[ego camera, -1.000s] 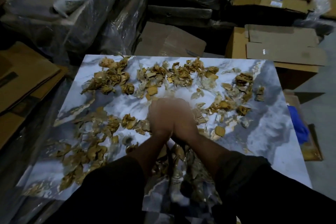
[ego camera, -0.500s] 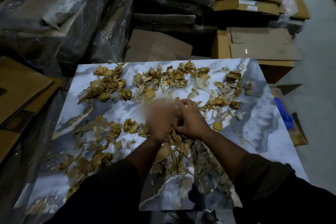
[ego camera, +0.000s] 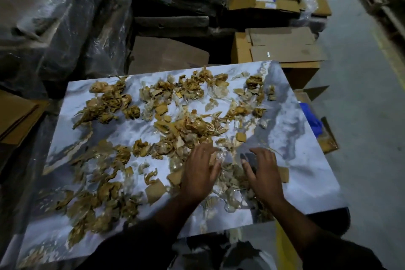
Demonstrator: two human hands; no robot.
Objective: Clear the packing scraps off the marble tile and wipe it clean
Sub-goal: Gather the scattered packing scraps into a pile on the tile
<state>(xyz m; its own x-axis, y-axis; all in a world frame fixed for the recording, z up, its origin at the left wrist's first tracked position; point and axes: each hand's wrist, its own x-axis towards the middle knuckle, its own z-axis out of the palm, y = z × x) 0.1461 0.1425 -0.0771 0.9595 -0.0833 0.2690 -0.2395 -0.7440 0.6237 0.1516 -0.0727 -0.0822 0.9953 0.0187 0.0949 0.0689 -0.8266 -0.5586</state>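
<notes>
A large white-and-grey marble tile (ego camera: 306,160) lies flat in front of me, strewn with crumpled brown paper and clear tape scraps (ego camera: 188,127). Denser clumps sit at the far left (ego camera: 109,103) and near left (ego camera: 98,204). My left hand (ego camera: 200,173) lies palm down on the scraps near the tile's front middle, fingers spread. My right hand (ego camera: 262,173) lies flat a little to the right, fingers apart, over pale scraps (ego camera: 232,177) between the two hands. Neither hand grips anything.
Plastic-wrapped stacks (ego camera: 54,17) stand at the far left. Cardboard boxes (ego camera: 282,48) are piled behind the tile. Flat cardboard (ego camera: 15,114) lies at the left. A blue object (ego camera: 311,118) sits in a box by the tile's right edge, with grey floor (ego camera: 361,116) beyond.
My hands were clasped together over the tile's middle; now they have parted and dropped flat onto the scraps nearer the front edge. A fresh clump of scraps lies in the middle.
</notes>
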